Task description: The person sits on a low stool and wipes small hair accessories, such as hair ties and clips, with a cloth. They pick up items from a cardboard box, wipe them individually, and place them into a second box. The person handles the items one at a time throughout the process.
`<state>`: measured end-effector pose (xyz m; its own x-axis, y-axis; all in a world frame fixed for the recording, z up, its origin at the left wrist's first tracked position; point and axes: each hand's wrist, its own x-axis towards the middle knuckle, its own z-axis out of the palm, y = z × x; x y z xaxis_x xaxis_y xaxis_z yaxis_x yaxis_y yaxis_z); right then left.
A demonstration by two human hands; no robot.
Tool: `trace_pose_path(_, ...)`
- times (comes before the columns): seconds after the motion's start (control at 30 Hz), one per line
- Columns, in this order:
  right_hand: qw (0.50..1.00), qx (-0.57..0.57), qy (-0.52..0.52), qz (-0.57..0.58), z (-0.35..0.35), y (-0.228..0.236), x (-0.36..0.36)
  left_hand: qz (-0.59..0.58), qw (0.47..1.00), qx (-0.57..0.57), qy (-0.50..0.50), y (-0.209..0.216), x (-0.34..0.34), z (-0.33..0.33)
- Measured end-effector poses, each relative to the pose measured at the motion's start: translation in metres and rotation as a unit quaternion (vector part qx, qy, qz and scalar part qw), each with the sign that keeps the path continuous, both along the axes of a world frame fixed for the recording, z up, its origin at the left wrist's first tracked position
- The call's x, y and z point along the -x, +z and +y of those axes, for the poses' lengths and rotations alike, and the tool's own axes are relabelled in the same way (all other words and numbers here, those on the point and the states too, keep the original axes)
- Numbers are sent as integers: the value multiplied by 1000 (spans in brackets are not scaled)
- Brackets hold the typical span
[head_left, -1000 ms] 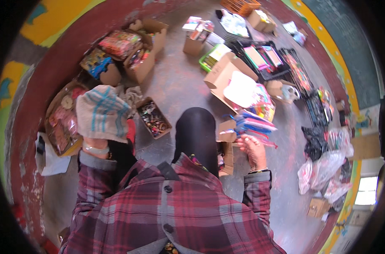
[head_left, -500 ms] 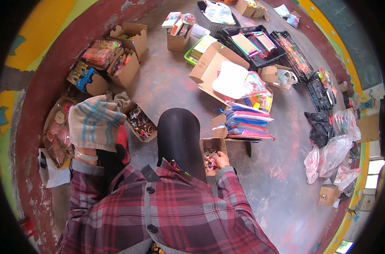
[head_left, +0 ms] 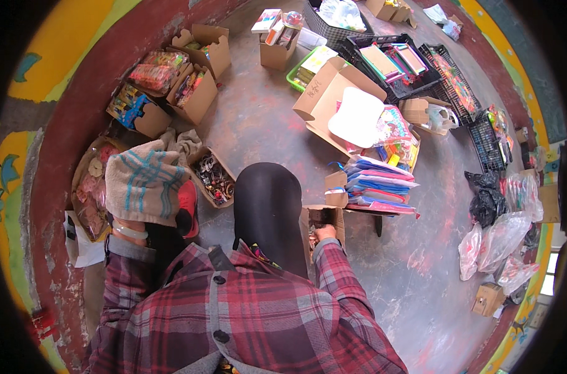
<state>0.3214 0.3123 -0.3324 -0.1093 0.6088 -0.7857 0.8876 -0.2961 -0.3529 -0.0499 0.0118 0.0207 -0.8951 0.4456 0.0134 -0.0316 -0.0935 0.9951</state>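
My right hand [head_left: 325, 232] reaches into a small open cardboard box [head_left: 335, 215] beside my knee. Its fingers curl down among small pinkish pieces [head_left: 312, 237], and what they grip is hidden. On the left, my left hand [head_left: 129, 226] goes under a beige towel [head_left: 143, 181] with blue-green stripes. The towel covers its fingers, leaving only the wrist with a pale bracelet in sight. Between the towel and my dark-clad knee [head_left: 267, 199] stands a box of small mixed trinkets [head_left: 214, 177].
Boxes of packaged goods [head_left: 159, 70] line the left wall. Ahead are an open carton [head_left: 324, 93] with a white board, a stack of coloured packets [head_left: 377, 184] and black crates [head_left: 389, 65]. Plastic bags [head_left: 500, 240] lie to the right.
The view has shifted slightly, moving the surroundings right in the picture. My right hand has turned and gone deeper into the small box. The left hand stays under the towel.
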Motion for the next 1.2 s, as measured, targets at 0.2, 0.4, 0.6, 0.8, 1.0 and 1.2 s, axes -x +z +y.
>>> trace_pose_path(0.2, 969, -156, 163, -99, -20, 5, 9, -1, 1000, -7, -7, 2, 3, 6)
trace_pose_path(0.4, 955, -55, 275, -92, -9, -20, 15, -5, 1000, -19, -10, 1, 5, 5)
trace_pose_path(0.6, 959, 151, -133, 198, -5, 40, -7, 0, 1000, -20, -24, 7, 0, 10)
trace_pose_path(0.8, 852, 185, -275, 405, -14, 91, -41, 8, 999, -9, -53, 18, -9, 21)
trace_pose_path(1.0, 707, 210, -350, 578, -26, 112, -60, 13, 997, -6, -73, 27, -17, 22)
trace_pose_path(1.2, 639, 202, -407, 621, -34, 158, -38, 17, 995, 1, -98, 35, -25, 25)
